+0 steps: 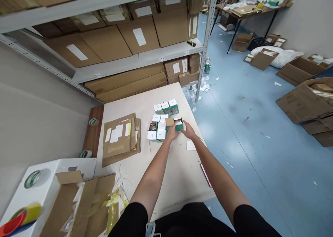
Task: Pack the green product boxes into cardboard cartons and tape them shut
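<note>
A small green-and-white box (178, 126) sits between my two hands with its top open; what is inside is too small to make out. My left hand (172, 133) closes on its left side, near a brown cardboard flap (169, 121). Against its right side are the fingers of my right hand (188, 130). Just left stands a cluster of similar white-topped boxes (161, 126), one of them an open box (152, 126) with a round thing inside. Behind is a short row of boxes (165, 107). A white paper slip (190, 145) lies near my right wrist.
Flattened cardboard (119, 140) lies on the table (179, 174) at left. A phone (206, 175) rests at the right edge. Shelving with cartons (140, 35) stands behind. An open carton (88, 205) and tape rolls (32, 179) are at lower left.
</note>
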`<state>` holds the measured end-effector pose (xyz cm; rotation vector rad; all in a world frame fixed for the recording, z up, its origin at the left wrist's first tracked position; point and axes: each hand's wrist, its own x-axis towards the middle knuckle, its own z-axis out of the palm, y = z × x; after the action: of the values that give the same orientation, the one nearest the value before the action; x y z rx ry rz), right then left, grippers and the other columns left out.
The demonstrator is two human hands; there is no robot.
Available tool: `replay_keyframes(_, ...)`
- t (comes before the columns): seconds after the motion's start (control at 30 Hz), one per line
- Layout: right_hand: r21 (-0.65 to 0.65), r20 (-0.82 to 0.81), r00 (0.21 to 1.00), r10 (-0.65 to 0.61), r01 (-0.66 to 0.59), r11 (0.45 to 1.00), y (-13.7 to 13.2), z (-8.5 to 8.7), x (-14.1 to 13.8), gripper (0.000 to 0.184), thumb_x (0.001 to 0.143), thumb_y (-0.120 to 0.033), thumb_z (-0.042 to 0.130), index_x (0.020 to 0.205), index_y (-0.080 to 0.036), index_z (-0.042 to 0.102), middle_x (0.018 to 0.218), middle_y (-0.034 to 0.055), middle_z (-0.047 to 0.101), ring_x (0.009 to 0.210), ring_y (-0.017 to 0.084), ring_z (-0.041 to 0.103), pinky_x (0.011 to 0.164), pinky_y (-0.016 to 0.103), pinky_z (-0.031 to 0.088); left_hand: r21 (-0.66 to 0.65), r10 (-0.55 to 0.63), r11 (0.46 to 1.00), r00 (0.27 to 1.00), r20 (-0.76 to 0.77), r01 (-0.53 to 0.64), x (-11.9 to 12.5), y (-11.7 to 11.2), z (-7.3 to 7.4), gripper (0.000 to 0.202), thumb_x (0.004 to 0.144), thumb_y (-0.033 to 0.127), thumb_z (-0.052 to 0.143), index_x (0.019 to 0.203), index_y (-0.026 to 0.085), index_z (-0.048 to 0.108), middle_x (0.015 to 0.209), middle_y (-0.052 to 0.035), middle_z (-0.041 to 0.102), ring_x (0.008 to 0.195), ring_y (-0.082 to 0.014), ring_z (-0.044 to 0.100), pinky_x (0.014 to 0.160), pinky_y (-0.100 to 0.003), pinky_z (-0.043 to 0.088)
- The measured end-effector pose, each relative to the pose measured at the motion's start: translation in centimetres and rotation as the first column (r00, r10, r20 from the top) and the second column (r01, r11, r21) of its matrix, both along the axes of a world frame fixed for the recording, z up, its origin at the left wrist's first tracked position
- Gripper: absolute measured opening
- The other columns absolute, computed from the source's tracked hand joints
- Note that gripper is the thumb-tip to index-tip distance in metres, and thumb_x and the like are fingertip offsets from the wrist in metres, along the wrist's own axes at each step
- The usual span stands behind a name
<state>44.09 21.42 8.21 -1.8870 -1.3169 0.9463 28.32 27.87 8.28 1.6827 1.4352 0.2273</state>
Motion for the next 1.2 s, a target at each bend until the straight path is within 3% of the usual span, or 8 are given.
replay_keyframes(0.2,-0.038,-0.039,0.998,0.051,-0.052,0.998,1.5,-1.4,0.1,0.081,0.084,-0.020,0.063,0.161,-0.017,0.037,0.156,0.0172,0.051,0.140,0.032,0.053,0.113,0.049,0.047,0.036,-0.015,0.999,0.995,0.099,0.011,-0.9,-0.9,-2.0,0.083,0.082,0.018,0.070,0.159,0.021,0.039,0.166,-0.0157,0.039,0.146,-0.0323,0.047,0.117,-0.045,0.043)
replay_keyframes(0.33,-0.033,-0.101,0.990,0.101,-0.104,0.994,2.3,-2.6,-0.6,0.090,0.079,-0.013,0.059,0.164,-0.016,0.031,0.158,0.0164,0.049,0.139,0.031,0.053,0.111,0.045,0.049,0.017,-0.008,1.000,0.990,0.140,0.005,-0.9,-0.9,-2.5,0.078,0.083,0.014,0.068,0.156,0.021,0.042,0.162,-0.0155,0.046,0.143,-0.0318,0.051,0.118,-0.048,0.043)
replay_keyframes(0.5,-0.023,-0.104,0.995,0.012,-0.014,1.000,1.7,-3.8,-1.5,0.093,0.077,-0.014,0.057,0.165,-0.019,0.029,0.139,0.0149,0.063,0.116,0.029,0.067,0.101,0.043,0.054,0.002,0.034,0.999,0.985,0.168,-0.035,-0.2,-1.5,-2.1,0.067,0.087,0.012,0.064,0.152,0.016,0.046,0.151,-0.0187,0.057,0.139,-0.0318,0.056,0.117,-0.048,0.043)
replay_keyframes(0.67,-0.066,-0.119,0.991,-0.066,0.058,0.996,-1.3,-4.0,-2.5,0.093,0.079,-0.015,0.054,0.167,-0.017,0.024,0.135,0.0155,0.064,0.116,0.029,0.066,0.102,0.043,0.052,0.064,0.019,0.998,0.990,0.136,-0.027,0.1,-3.8,-0.8,0.061,0.088,0.009,0.060,0.148,0.019,0.053,0.144,-0.0134,0.065,0.135,-0.0311,0.060,0.115,-0.045,0.045)
replay_keyframes(0.87,-0.089,-0.143,0.978,-0.154,0.143,0.986,-6.8,-4.0,-5.0,0.094,0.083,-0.021,0.050,0.169,-0.017,0.012,0.132,0.0130,0.066,0.110,0.028,0.067,0.093,0.041,0.054,0.122,-0.036,0.992,0.996,0.087,0.026,-1.3,-8.7,1.0,0.058,0.088,0.008,0.059,0.143,0.025,0.059,0.138,-0.0077,0.069,0.126,-0.0296,0.066,0.110,-0.043,0.048)
replay_keyframes(1.03,-0.071,-0.123,0.973,-0.197,0.189,0.979,-10.9,-3.5,-8.3,0.088,0.085,-0.024,0.051,0.167,-0.017,0.021,0.130,0.0128,0.067,0.109,0.028,0.067,0.094,0.041,0.054,0.154,-0.014,0.988,0.992,0.124,-0.005,-4.5,-12.8,2.0,0.055,0.089,0.010,0.058,0.141,0.028,0.061,0.136,-0.0044,0.071,0.122,-0.0273,0.068,0.108,-0.040,0.049)
replay_keyframes(1.2,-0.079,-0.163,0.977,-0.135,0.123,0.989,-13.7,-2.4,-13.3,0.086,0.085,-0.024,0.051,0.166,-0.016,0.023,0.130,0.0129,0.066,0.111,0.027,0.066,0.098,0.042,0.053,0.144,0.077,0.984,0.981,0.178,-0.104,-10.5,-15.5,2.2,0.051,0.089,0.012,0.055,0.135,0.031,0.066,0.127,-0.0015,0.075,0.112,-0.0250,0.071,0.105,-0.038,0.051)
